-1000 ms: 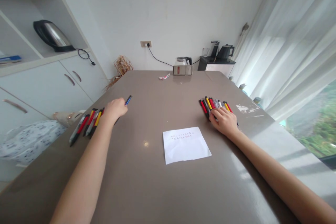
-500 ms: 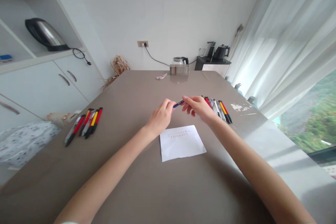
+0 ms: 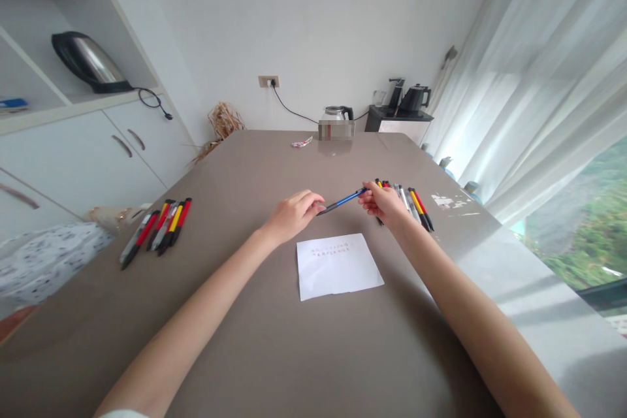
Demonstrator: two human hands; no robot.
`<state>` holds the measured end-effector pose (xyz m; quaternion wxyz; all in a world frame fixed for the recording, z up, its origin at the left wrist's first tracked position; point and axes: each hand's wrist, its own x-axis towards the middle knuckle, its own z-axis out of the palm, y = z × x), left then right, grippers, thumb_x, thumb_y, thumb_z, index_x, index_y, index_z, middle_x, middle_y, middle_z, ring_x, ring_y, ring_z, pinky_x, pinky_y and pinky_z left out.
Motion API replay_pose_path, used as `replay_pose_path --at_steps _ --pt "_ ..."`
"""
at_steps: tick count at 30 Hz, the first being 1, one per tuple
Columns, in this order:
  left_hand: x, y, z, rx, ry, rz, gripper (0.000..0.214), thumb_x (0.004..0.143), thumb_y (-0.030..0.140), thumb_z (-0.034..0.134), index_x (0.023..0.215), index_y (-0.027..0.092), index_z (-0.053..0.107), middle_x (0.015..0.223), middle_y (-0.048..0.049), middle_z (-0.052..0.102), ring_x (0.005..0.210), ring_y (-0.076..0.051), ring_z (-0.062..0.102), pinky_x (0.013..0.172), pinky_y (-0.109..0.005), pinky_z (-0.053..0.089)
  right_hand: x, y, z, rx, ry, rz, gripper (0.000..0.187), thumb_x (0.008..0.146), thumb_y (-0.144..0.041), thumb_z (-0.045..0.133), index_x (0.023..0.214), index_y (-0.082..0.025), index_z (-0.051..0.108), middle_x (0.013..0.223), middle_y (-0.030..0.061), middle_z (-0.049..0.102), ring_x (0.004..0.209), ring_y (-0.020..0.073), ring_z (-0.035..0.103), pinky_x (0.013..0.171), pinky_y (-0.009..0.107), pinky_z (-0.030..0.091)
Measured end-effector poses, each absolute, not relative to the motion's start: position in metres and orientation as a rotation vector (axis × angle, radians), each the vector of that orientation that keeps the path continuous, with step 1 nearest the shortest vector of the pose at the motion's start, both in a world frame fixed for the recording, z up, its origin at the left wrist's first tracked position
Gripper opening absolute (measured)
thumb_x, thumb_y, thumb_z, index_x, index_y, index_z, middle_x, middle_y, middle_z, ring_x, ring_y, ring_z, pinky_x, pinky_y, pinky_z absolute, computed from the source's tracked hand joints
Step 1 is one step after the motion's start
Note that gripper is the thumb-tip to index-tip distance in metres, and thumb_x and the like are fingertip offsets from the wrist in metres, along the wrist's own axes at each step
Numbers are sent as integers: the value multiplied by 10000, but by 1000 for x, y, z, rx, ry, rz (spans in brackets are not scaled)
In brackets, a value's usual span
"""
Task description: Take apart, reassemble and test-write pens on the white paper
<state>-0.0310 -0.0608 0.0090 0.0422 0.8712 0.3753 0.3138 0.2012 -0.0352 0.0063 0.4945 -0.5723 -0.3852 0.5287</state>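
Observation:
A blue pen (image 3: 343, 200) hangs just above the brown table (image 3: 255, 339), held between both hands. My left hand (image 3: 294, 214) pinches its dark left tip. My right hand (image 3: 386, 204) grips its raised right end. Right behind my right hand lies a row of several pens (image 3: 414, 206), red, yellow, black and grey. A second row of several pens (image 3: 159, 228) lies at the table's left edge, well away from my left hand. A white sheet of paper (image 3: 337, 266) with a line of small writing lies flat just below both hands.
At the table's far end stand a glass kettle (image 3: 337, 113) and a small wrapper (image 3: 301, 142). A cabinet with a steel kettle (image 3: 88, 64) lines the left side. Sheer curtains (image 3: 543, 78) and a window are on the right. A side stand holds a black kettle (image 3: 414, 96).
My left hand carried the blue pen from the left pen row to the table's middle. My right hand left the right pen row and took hold of the pen's other end.

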Motion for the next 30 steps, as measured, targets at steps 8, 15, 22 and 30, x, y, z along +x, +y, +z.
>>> replay_pose_path --at_steps 8,15,22,30 --pt "-34 -59 2 2972 1121 870 289 820 395 370 915 161 510 823 -42 544 771 -135 505 681 -244 398 191 -38 1 -1356 -987 1451 254 712 -351 548 651 -106 569 509 47 594 366 76 494 314 173 371" --pt "-37 -55 -6 3389 1013 751 332 819 425 348 775 149 527 728 -45 529 699 -140 484 594 -245 360 181 -46 -1 -1342 -1142 1564 368 674 -473 580 564 -125 530 406 14 524 320 59 442 283 159 325" --pt "-36 -54 -11 3197 1099 859 390 824 411 340 562 157 477 575 -19 475 578 -116 441 515 -238 297 177 -47 3 -1249 -1145 1584 294 691 -352 612 536 -117 528 387 -2 526 298 34 416 282 134 315" --pt "-17 -70 -10 2026 1093 888 494 790 507 317 432 168 346 404 31 343 383 -65 321 425 -232 255 178 -44 3 -1159 -1123 1569 291 717 -334 581 523 -121 540 383 10 533 285 35 406 274 134 305"
